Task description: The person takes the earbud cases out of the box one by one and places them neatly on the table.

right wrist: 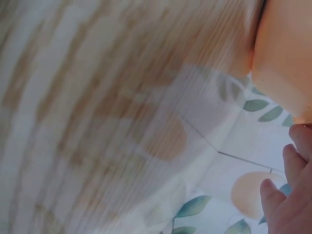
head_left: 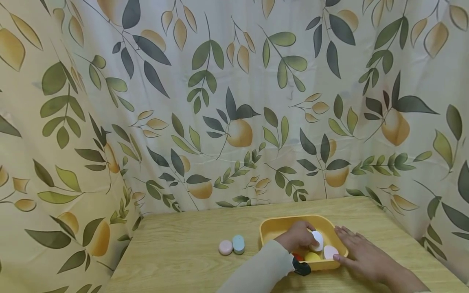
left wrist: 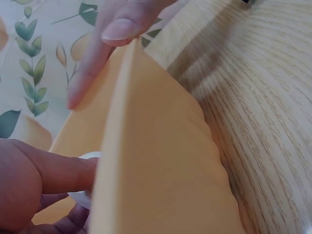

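Observation:
In the head view my left hand (head_left: 298, 236) reaches into a yellow-orange plastic tray (head_left: 283, 221) and pinches a white rounded piece (head_left: 318, 241) between thumb and fingers. The left wrist view shows that white piece (left wrist: 87, 195) partly hidden behind the tray wall (left wrist: 161, 141). A pale pink-white piece (head_left: 330, 252), a yellow piece (head_left: 312, 256) and a red piece (head_left: 297, 257), partly covered, lie in the tray. With fingers extended, my right hand (head_left: 370, 256) rests along the tray's right side, its thumb at the front right corner.
On the wooden table (head_left: 176, 248), left of the tray, a pink round piece (head_left: 225, 247) and a blue-green oval piece (head_left: 238, 244) lie side by side. A leaf-and-fruit patterned curtain (head_left: 234, 162) hangs behind the table and at both sides. A black strap (head_left: 302, 267) shows at my left wrist.

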Demonstrator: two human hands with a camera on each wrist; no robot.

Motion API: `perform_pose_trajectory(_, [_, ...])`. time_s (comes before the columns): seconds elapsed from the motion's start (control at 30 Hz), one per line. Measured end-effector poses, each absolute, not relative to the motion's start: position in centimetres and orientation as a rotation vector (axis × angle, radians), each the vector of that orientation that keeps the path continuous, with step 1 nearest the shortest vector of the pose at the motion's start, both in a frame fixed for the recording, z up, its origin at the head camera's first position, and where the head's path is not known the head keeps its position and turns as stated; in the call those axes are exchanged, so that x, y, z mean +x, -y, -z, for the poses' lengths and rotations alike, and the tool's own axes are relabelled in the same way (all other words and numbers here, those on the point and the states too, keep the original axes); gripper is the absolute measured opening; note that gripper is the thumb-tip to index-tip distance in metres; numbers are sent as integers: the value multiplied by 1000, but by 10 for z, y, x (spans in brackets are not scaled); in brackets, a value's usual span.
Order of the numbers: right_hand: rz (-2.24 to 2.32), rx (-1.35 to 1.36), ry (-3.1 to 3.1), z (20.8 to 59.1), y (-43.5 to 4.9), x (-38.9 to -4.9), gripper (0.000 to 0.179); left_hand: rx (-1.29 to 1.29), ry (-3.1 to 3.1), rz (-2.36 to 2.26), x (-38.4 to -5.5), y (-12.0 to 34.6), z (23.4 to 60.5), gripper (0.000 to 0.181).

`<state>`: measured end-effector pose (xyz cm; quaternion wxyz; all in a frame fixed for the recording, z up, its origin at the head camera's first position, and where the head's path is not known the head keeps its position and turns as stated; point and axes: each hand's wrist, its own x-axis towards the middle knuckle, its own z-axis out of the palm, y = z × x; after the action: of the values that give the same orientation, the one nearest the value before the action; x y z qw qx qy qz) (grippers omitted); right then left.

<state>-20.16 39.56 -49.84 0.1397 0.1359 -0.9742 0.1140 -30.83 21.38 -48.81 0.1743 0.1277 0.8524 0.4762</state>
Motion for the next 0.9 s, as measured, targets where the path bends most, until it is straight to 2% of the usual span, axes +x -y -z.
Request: perform_pose_trajectory(0.9, [-266, 424, 2804, 498, -399, -204, 76, 384, -1953, -1844, -303, -173, 464, 25])
